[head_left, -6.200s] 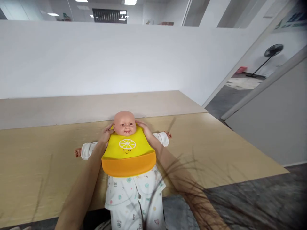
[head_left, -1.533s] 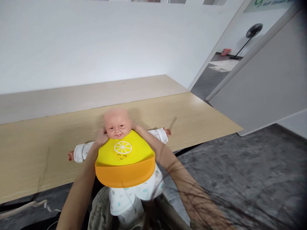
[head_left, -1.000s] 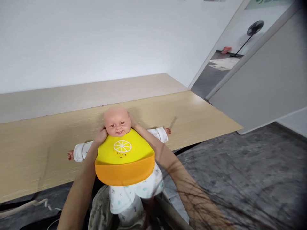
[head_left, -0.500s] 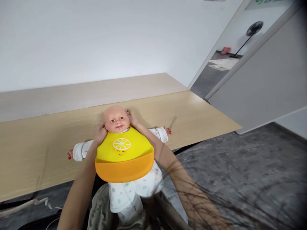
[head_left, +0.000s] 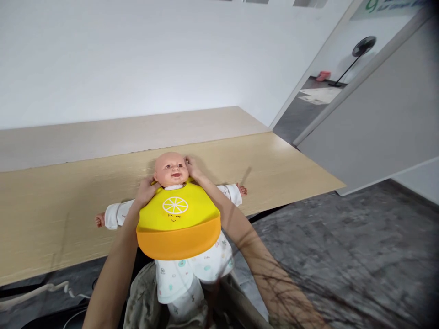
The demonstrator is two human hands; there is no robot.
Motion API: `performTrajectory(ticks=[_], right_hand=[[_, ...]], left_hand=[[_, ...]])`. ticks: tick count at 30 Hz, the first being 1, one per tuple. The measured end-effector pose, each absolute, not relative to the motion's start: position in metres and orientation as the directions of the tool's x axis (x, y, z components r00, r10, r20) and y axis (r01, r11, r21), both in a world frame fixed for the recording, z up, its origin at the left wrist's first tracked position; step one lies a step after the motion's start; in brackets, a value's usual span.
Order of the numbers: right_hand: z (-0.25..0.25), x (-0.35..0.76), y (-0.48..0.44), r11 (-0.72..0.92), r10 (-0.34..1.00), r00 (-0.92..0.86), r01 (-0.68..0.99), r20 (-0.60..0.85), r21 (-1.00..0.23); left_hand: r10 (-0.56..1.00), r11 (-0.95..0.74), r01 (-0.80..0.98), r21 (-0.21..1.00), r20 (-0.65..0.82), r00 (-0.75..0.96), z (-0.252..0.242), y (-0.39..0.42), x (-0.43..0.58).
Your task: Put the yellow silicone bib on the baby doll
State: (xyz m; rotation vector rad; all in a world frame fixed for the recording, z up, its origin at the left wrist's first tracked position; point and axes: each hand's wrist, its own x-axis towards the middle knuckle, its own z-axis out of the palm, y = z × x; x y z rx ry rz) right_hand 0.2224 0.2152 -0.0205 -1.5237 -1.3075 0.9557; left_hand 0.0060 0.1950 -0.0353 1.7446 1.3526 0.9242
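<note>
- Showing the doll [head_left: 171, 169] face up on the wooden table [head_left: 267, 169], with 2 sleeved arms spread and legs past the near edge.
- Covered at the chest by the yellow bib [head_left: 199, 208], with 1 orange pocket [head_left: 179, 245] at the bottom.
- With the left hand [head_left: 147, 190] curled at the bib's neck edge.
- With the right hand [head_left: 193, 168] bent beside the head, partly hidden.
- Cannot tell, for either hand, about any grip.
</note>
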Motion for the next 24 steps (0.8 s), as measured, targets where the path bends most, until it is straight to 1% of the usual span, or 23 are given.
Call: performTrajectory(ticks=[3,6,10,16,24], right_hand=[[-0.021,0.223,0.216,-0.063,0.989,0.148,0.306,-0.018,-0.950],[-0.021,0.224,0.217,-0.052,0.991,0.136,0.314,-0.009,-0.948],[-0.025,0.225,0.220,-0.041,0.990,0.140,0.324,0.005,-0.945],[-0.031,0.226,0.222,-0.002,0.992,0.117,0.335,0.039,-0.942],[-0.019,0.226,0.209,0.009,0.994,0.102,0.368,0.050,-0.930]], left_hand=[[0.971,-0.207,0.461,0.863,0.123,0.205,-0.036,0.196,0.005],[0.968,-0.225,0.507,0.832,0.133,0.211,-0.036,0.197,0.005],[0.967,-0.228,0.587,0.777,0.108,0.231,-0.034,0.196,0.006],[0.969,-0.219,0.637,0.739,0.086,0.233,-0.033,0.196,0.006],[0.974,-0.193,0.700,0.688,0.046,0.223,-0.031,0.195,0.004]])
